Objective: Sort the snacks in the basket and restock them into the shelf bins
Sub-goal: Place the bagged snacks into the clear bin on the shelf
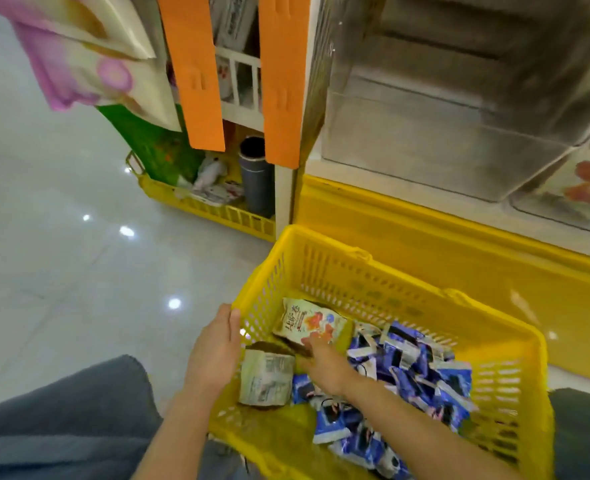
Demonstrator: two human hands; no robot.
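A yellow basket [321,268] stands on the floor in front of the shelf. It holds several blue-and-white snack packets [411,372] on its right side and cream packets on its left. My left hand [213,351] is at the basket's left rim and grips a stack of cream packets [267,379] against its palm. My right hand [324,362] reaches into the basket, its fingers closed on the lower edge of a cream packet with red print [309,322]. Above, a clear shelf bin [459,126] looks empty. The bin to its right [577,188] holds cream packets with red print.
The shelf's yellow base [425,237] runs behind the basket. To the left, a second yellow basket [213,209] holds a dark cylinder [257,174] and small items. Orange strips [196,71] and hanging bags [89,57] sit above. Glossy floor lies left; my grey-clad knee [61,420] is at bottom left.
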